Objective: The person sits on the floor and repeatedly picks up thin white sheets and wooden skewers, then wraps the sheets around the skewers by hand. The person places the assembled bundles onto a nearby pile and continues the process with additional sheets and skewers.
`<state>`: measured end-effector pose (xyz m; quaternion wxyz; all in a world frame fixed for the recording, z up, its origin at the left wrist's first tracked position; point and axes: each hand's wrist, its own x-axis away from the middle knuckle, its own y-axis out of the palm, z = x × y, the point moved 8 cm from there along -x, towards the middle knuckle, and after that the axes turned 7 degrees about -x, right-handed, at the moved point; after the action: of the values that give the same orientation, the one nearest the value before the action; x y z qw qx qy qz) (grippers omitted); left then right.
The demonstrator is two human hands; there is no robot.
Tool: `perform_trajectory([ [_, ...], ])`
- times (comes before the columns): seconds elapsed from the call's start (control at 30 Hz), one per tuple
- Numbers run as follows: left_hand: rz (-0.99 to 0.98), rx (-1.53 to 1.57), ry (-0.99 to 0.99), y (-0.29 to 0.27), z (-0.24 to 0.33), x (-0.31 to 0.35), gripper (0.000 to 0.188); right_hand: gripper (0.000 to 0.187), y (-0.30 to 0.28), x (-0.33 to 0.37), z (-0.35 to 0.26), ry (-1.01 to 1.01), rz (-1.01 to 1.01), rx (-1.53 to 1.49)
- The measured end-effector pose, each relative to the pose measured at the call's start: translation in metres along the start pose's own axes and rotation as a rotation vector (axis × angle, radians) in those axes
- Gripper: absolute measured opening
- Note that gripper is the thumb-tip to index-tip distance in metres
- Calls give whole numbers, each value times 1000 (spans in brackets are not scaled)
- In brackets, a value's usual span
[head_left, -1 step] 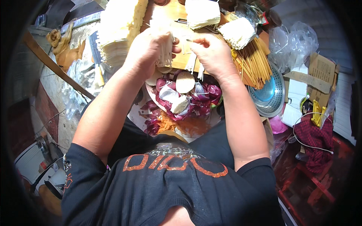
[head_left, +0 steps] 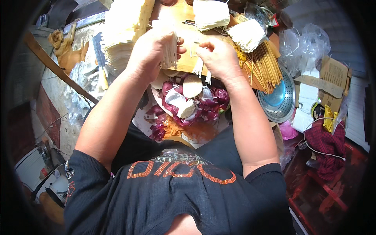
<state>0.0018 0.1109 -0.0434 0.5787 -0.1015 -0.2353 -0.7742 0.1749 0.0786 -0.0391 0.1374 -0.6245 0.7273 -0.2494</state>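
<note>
My left hand (head_left: 150, 49) is closed around a bunch of thin white strands (head_left: 170, 53), which look like enoki mushrooms and hang below the fingers. Just to the right, my right hand (head_left: 219, 56) has its thumb and forefinger pinched together; whatever they hold is too small to make out. Both hands are over a wooden board (head_left: 190, 64), in bright sunlight. More white strands (head_left: 198, 67) hang over the board's near edge beside my right fingers. A tall pale stack (head_left: 121, 35) stands left of my left hand. Two smaller white stacks (head_left: 211, 15) lie beyond my right hand.
Bamboo skewers (head_left: 268, 70) fan out at the right, over a metal colander (head_left: 290, 94). Below the board lie purple peelings (head_left: 221, 98) and pale round slices (head_left: 192, 86). A brush-like tool (head_left: 101, 62) and clear plastic bags (head_left: 78, 94) are at the left; a cardboard box (head_left: 333, 78) stands far right.
My right hand has shifted very slightly, and its fingers are drawn in a little more. My left hand still grips the white strands in nearly the same place.
</note>
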Motion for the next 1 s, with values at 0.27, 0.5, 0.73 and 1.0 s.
perform_trajectory([
  [0.27, 142, 112, 63, -31, 22, 10, 37, 26, 59, -19, 34, 126, -118, 499],
  [0.5, 126, 204, 33, -36, 23, 15, 35, 34, 83, -34, 52, 203, -124, 628],
  [0.73, 101, 211, -31, -29, 12, 14, 31, 23, 56, -33, 39, 230, -83, 391],
  [1.0, 32, 175, -179, -1, -23, 6, 32, 17, 11, 17, -31, -11, -33, -212],
])
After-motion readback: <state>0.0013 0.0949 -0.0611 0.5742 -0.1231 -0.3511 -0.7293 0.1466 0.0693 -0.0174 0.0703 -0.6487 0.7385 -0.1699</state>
